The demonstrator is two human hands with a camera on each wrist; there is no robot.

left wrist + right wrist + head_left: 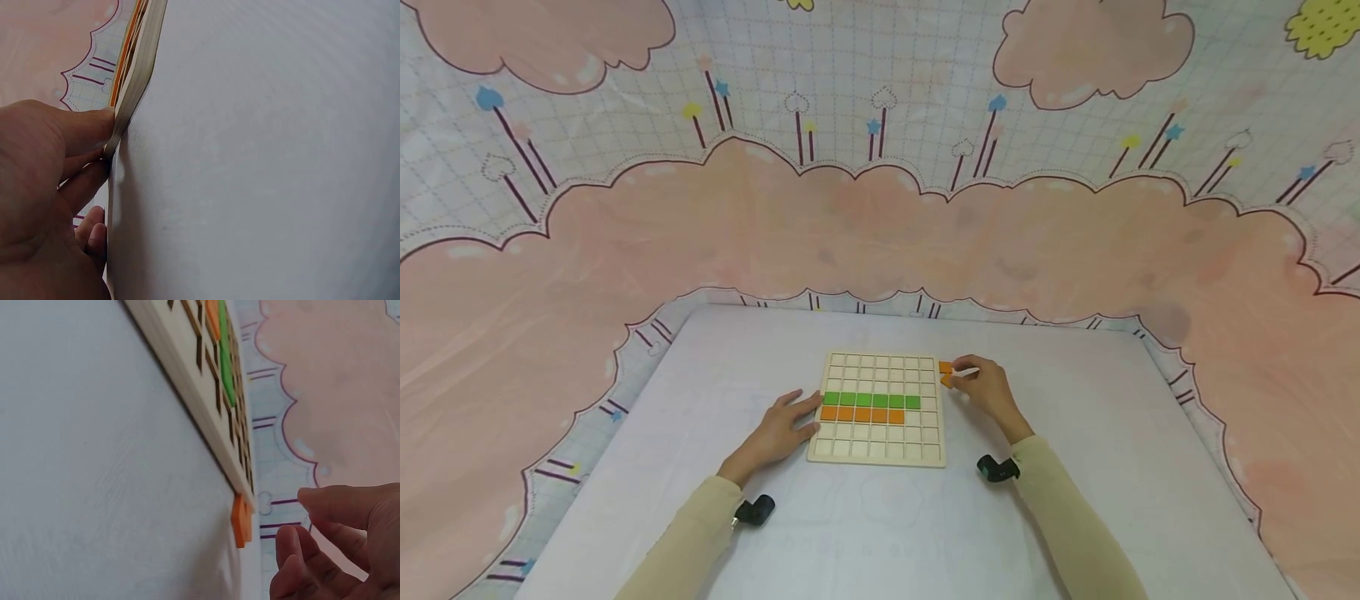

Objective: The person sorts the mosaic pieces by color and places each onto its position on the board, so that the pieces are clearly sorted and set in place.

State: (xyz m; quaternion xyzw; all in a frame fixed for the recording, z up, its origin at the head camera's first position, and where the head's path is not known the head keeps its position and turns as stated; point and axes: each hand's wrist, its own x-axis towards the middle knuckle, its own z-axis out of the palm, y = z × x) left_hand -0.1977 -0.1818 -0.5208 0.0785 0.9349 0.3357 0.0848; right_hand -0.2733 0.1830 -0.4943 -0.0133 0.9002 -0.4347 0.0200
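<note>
A pale wooden grid board (876,454) lies on the white table. One row of its cells holds green square tiles (872,401), and the row below holds orange square tiles (862,415). With extended fingers, my left hand (778,429) touches the board's left edge; the left wrist view shows the thumb (94,130) against that edge. Loose orange pieces (946,367) lie beside the board's upper right corner. Close to them is my right hand (988,390), its fingers bent loosely. In the right wrist view nothing shows between its thumb (340,505) and fingers.
The white table (1075,400) spreads around the board. Behind it and along its sides runs a patterned cloth (880,242) with clouds. Small black devices sit at the left wrist (756,510) and right wrist (996,468).
</note>
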